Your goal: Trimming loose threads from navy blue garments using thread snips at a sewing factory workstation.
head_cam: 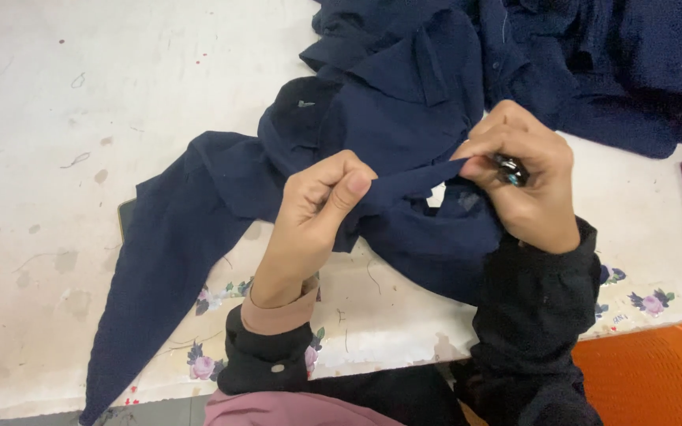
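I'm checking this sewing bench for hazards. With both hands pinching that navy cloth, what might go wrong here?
1. The right hand holds a small dark tool against the taut fold of the navy garment; a slip might nick the cloth or the left hand close by.
2. One end of the garment trails over the table edge and may drag the rest down.

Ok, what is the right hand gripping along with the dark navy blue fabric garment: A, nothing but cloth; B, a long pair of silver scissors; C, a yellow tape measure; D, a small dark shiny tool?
D: the right hand pinches a small dark shiny tool against the dark navy blue fabric garment, while the left hand pulls a fold of it taut.
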